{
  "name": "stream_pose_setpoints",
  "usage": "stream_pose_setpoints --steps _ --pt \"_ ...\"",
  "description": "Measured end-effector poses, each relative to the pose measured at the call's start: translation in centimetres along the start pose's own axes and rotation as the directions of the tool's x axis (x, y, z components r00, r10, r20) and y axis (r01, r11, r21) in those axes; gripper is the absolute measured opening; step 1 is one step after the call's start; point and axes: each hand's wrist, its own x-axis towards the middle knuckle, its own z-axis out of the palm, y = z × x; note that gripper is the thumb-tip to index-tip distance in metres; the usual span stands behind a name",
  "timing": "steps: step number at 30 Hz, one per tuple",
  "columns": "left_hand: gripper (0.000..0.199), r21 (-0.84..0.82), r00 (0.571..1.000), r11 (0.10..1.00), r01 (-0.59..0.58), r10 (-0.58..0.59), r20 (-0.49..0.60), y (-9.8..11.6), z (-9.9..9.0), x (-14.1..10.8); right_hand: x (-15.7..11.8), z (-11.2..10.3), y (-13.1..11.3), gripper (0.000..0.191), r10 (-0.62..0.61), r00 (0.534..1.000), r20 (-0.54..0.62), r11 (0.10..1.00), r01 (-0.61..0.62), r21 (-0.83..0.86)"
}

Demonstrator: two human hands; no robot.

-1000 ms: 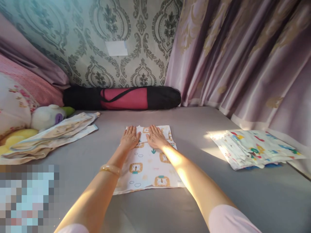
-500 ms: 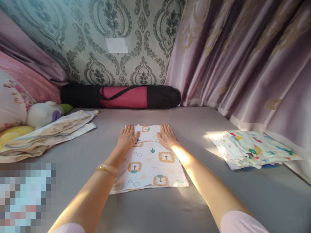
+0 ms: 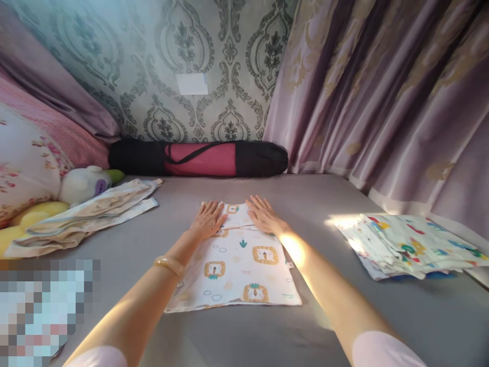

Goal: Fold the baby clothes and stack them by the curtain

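Resting left hand (image 3: 208, 223) and right hand (image 3: 264, 215) (both spread open, gripping nothing) on lion-print cloth (image 3: 237, 265) atop grey sheet (image 3: 244, 336), had far strip (image 3: 236, 218) apparently folded over, near portion (image 3: 234, 280) left unfolded.

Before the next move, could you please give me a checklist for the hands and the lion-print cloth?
1. Left hand on the lion-print cloth: ok, at its far left.
2. Right hand on the cloth: ok, at its far right.
3. Near edge straight: not ok, slightly wavy.
4. Underside smooth: cannot tell, hidden.
5. Colourful cloth pile apart: ok, to the right.
6. Beige fabric apart: ok, to the left.
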Motion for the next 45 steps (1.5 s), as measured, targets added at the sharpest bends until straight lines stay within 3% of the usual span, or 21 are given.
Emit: stream_pose_setpoints --steps 5,10,15,20,23,25,28,31,36,40,42,45 --pt "0.064 -0.028 0.999 0.999 -0.021 0.022 0.026 -1.3 1.4 0.4 0.1 1.2 1.1 0.063 0.011 0.996 0.089 0.999 -0.015 0.046" --pt "0.065 -0.016 0.991 1.000 -0.026 0.028 0.130 -1.4 0.2 0.6 0.3 0.2 0.8 0.063 0.017 0.991 0.134 0.998 -0.024 0.056" --pt "0.061 0.066 0.983 0.987 -0.145 0.151 -0.108 0.8 -0.1 0.8 0.7 -0.1 -1.5 0.060 -0.086 0.996 0.030 0.996 0.086 0.018" --pt "0.066 -0.002 0.983 0.984 -0.179 0.179 0.047 1.7 1.0 0.9 0.7 1.5 -2.9 0.059 -0.133 0.989 0.065 0.991 0.133 0.015" --pt "0.066 -0.016 0.980 0.982 -0.188 0.189 0.067 1.5 0.9 0.9 0.7 1.1 -2.9 0.059 -0.128 0.987 0.098 0.992 0.127 0.013" --pt "0.066 0.002 0.980 0.981 -0.196 0.196 0.020 1.2 0.7 0.7 0.8 0.5 -3.2 0.059 -0.112 0.986 0.122 0.994 0.111 0.015" --pt "0.063 0.052 0.986 0.993 -0.103 0.109 -0.127 0.7 0.9 0.0 0.9 0.4 -4.6 0.057 -0.137 0.988 0.066 0.991 0.137 0.013" --pt "0.060 0.046 0.992 0.999 -0.024 0.030 -0.125 0.1 1.7 -0.6 0.9 1.5 -6.1 0.056 -0.180 0.984 0.003 0.983 0.180 0.031" --pt "0.060 0.059 0.998 0.998 -0.014 0.017 -0.057 0.1 1.6 -0.6 1.0 2.4 -7.1 0.056 -0.166 0.986 0.031 0.985 0.164 0.052" --pt "0.061 0.133 0.991 0.991 -0.031 0.048 -0.123 1.0 0.4 -2.0 -0.1 1.0 -6.6 0.057 -0.158 0.986 0.057 0.986 0.155 0.057" --pt "0.062 0.125 0.988 0.991 -0.042 0.060 -0.144 1.0 0.2 -3.1 -1.3 0.6 -5.8 0.058 -0.091 0.996 0.012 0.996 0.091 0.027" --pt "0.063 0.048 1.000 0.999 -0.002 0.003 -0.030 0.2 0.5 -4.2 -2.7 0.6 -4.1 0.057 0.059 0.998 0.005 0.998 -0.059 -0.007"
